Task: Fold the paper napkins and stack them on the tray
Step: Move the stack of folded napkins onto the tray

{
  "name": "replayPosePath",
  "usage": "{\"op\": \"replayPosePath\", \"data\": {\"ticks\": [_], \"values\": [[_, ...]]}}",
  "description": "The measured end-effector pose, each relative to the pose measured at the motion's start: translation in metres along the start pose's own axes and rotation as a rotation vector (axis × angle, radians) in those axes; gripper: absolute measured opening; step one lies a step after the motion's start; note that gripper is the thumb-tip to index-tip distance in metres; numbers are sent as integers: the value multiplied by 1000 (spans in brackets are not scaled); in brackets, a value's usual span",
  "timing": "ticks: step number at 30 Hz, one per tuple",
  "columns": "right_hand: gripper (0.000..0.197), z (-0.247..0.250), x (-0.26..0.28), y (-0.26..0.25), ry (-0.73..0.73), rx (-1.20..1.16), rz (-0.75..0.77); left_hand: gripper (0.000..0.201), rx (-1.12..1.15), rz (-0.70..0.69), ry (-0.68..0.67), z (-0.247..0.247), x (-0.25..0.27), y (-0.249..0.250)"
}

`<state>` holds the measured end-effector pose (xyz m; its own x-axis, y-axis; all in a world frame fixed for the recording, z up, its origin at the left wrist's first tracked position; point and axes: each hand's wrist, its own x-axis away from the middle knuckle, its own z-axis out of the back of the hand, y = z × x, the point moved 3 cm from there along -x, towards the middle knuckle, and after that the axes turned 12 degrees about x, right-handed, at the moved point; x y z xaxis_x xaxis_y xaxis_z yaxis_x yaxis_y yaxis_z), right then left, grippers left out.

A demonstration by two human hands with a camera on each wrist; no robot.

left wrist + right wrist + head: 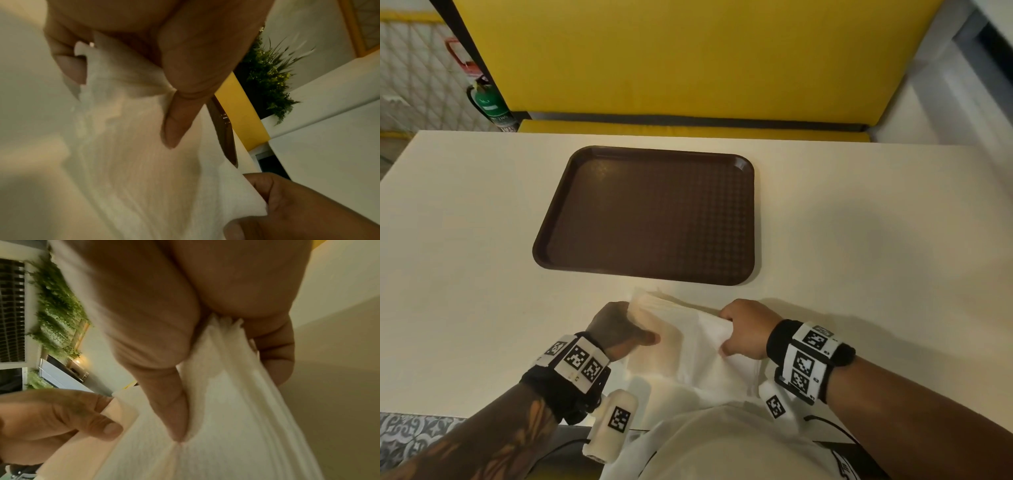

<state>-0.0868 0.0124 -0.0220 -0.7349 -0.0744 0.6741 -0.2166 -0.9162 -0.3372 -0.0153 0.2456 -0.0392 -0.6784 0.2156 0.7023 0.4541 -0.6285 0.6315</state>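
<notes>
A bundle of white paper napkins hangs between my two hands just above the near part of the table. My left hand pinches its left edge, thumb on top; the left wrist view shows the thumb and fingers clamped on the napkins. On the other side, my right hand grips the bundle's right edge, and the napkins bunch into folds inside that fist. A dark brown tray lies flat in the middle of the table beyond the hands, with nothing on it.
The cream table stretches out to both sides of the tray. A yellow bench runs along its far edge. A green fire extinguisher stands on the floor at the far left. My shirt covers the table's near edge.
</notes>
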Motion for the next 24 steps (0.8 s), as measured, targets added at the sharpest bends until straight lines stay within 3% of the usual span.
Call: {"op": "replayPosePath", "data": {"ticks": [4,10,13,15,20,24], "values": [[21,13,11,-4,19,-88,69,65,254,-44,-95,5,12,6],[44,34,8,8,-77,-270,68,47,365,-118,-158,18,26,28],[45,52,6,11,-59,-345,87,41,423,-148,-183,27,28,42],[38,74,2,8,28,-392,85,41,462,-175,-160,38,23,55],[40,126,-26,-2,304,-457,14,65,366,-269,1,71,-19,83],[45,130,-61,-1,369,-415,-117,56,195,-262,202,78,-49,99]]}}
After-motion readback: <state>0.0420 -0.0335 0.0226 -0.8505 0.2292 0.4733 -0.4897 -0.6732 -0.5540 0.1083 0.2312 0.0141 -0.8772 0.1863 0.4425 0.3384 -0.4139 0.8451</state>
